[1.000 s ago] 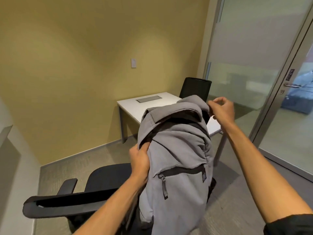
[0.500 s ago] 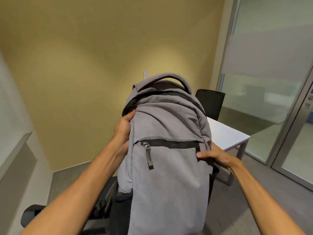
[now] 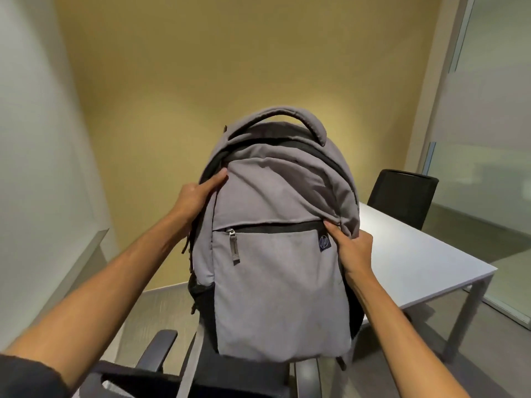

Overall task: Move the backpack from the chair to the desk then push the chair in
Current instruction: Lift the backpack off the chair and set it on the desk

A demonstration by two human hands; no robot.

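Observation:
A grey backpack point(image 3: 275, 271) with a black zip and a front pocket hangs upright in the air in front of me. My left hand point(image 3: 195, 196) grips its upper left side. My right hand point(image 3: 353, 251) pinches the fabric on its right side, by the pocket zip. Below it is the black office chair point(image 3: 230, 372), with an armrest point(image 3: 156, 350) showing at bottom left. The white desk point(image 3: 413, 257) lies to the right and behind the backpack, which hides the desk's left part.
A second black chair point(image 3: 402, 196) stands at the far side of the desk. A yellow wall is straight ahead, frosted glass panels point(image 3: 482, 110) are on the right, and a pale wall with a ledge point(image 3: 71, 271) is on the left. Grey carpet covers the floor.
The backpack has been lifted off the chair seat and turned upright. My right hand left the top handle and took the right side. The view has moved closer to the desk.

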